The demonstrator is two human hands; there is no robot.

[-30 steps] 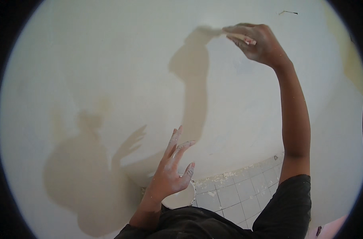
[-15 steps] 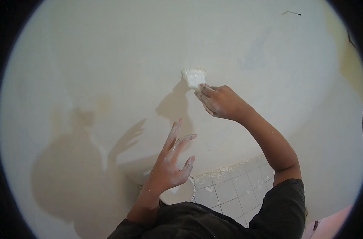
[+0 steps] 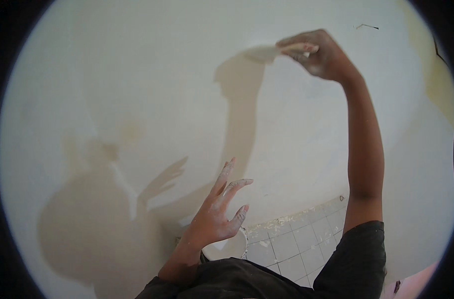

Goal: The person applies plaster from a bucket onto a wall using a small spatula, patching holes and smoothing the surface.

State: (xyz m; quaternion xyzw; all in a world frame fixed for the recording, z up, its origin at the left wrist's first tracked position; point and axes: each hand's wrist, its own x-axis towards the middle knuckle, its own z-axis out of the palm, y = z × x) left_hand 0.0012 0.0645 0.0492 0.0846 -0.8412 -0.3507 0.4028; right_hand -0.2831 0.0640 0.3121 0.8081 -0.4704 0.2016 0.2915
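My right hand (image 3: pixel 319 55) grips a paintbrush (image 3: pixel 261 53) by its handle, high on the pale wall (image 3: pixel 157 70). Its bristles point left, slightly blurred, and lie against or very near the wall; I cannot tell which. White smears mark the fingers. Lower down, my left hand (image 3: pixel 218 212) hovers in front of the wall, fingers spread and coated in white, holding nothing. Below it a white bucket (image 3: pixel 234 248) stands partly hidden behind my left hand and dark shirt.
Grey floor tiles (image 3: pixel 292 247) with white flakes run along the wall's foot. Yellowish wall (image 3: pixel 439 89) shows at the right. A thin wire (image 3: pixel 369 26) sticks out at upper right. Shadows of my head and arms fall on the wall. Something pink (image 3: pixel 416 281) lies at lower right.
My right hand has swung up and to the right with the paintbrush, whose bristles turned from pointing up to pointing left. My left hand has shifted slightly down and right, still spread.
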